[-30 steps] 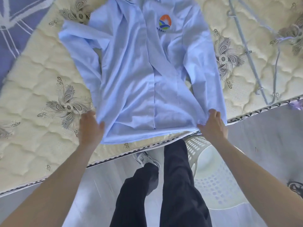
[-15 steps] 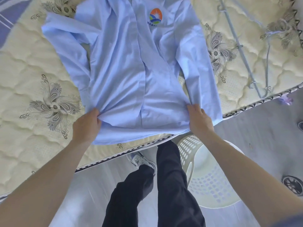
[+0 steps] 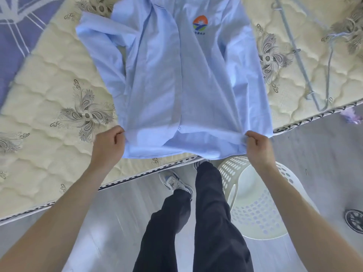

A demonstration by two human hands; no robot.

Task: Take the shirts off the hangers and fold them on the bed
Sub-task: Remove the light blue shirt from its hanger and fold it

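Hands (image 3: 108, 147) (image 3: 257, 149) pinching shirt (image 3: 176, 85) hem corners, seemingly taut

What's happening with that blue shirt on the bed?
A person is standing at the edge of the bed and getting a light blue shirt ready to fold. The left hand and the right hand each grip a bottom corner of the shirt with curled fingers. It lies spread out, logo up, not yet folded. A bare hanger lies on the bed beside it, and a white laundry basket sits on the floor.
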